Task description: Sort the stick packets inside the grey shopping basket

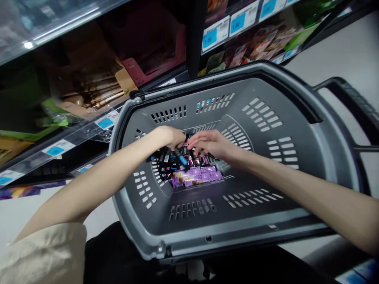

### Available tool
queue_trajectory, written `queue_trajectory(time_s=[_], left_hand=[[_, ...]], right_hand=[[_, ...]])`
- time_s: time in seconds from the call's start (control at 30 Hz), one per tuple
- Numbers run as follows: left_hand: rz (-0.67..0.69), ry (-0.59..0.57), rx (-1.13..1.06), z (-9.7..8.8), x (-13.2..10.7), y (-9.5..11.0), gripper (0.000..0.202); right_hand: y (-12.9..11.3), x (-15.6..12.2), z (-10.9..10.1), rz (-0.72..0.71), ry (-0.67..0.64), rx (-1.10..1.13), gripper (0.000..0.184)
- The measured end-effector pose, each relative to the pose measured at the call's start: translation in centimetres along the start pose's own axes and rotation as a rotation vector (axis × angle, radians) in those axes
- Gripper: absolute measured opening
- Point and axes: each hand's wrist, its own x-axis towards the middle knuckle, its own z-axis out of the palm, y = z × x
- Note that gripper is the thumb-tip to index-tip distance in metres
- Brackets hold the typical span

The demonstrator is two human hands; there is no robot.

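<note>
Both my hands reach down into a grey plastic shopping basket (242,228). My left hand (169,137) has its fingers curled over a heap of small dark wrapped bars (166,159) on the basket floor. My right hand (211,144) lies just beside it, fingers bent down onto the same heap, touching small dark and pink packets. Purple wrapped packets (197,176) lie in a row in front of the hands. What each hand grips is hidden under the fingers.
The basket's black handle (352,98) sticks out at the right. Store shelves with blue price labels (238,22) and packaged goods stand behind and to the left. A red box (154,59) sits on a shelf. Pale floor shows at the right.
</note>
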Motion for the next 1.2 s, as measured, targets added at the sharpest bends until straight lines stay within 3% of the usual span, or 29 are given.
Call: queue_trajectory(time_s=[0.07,0.13,0.2,0.27,0.43,0.63,0.73,0.9,1.0,1.1,1.2], left_hand=[[0.147,0.121,-0.073,-1.4,-1.2,-0.4,0.016],[0.266,0.315,-0.136,-2.5,-2.3,-0.5,0.021],[0.309,0.484,-0.202,-3.0,-3.1,-0.5,0.025],[0.299,0.578,-0.28,-3.1,-3.6,-0.2,0.028],[0.268,0.673,-0.438,-3.2,-4.4,0.2,0.028],[0.157,0.621,-0.246,-3.2,-5.2,-1.2,0.027],[0.172,0.638,-0.091,-3.0,-5.8,-1.4,0.018],[0.392,0.92,0.096,-2.9,-6.8,-0.2,0.02],[0.419,1.033,0.102,-2.8,-7.1,0.4,0.026],[0.436,1.061,0.026,-2.6,-6.9,0.3,0.029],[0.447,0.982,-0.083,-2.2,-6.6,0.0,0.032]], right_hand=[[-1.0,0.0,-1.2,-0.087,0.088,-0.021,0.011],[-2.0,-0.2,-2.6,-0.198,0.21,-0.067,0.012],[-2.9,-0.5,-3.9,-0.288,0.307,-0.136,0.019],[-3.4,-0.7,-4.9,-0.331,0.301,-0.244,0.028],[-3.4,-1.1,-5.4,-0.303,0.11,-0.625,0.027],[-3.6,-1.4,-5.3,-0.304,0.191,-0.879,0.01],[-3.4,-1.5,-5.2,-0.291,0.099,-0.836,0.014],[-2.9,-0.9,-4.3,-0.342,-0.018,-0.538,0.042],[-3.2,-0.9,-3.8,-0.417,-0.058,-0.54,0.036],[-3.5,-1.3,-3.4,-0.462,-0.022,-0.656,0.031],[-3.6,-1.6,-3.2,-0.475,0.097,-0.802,0.022]])
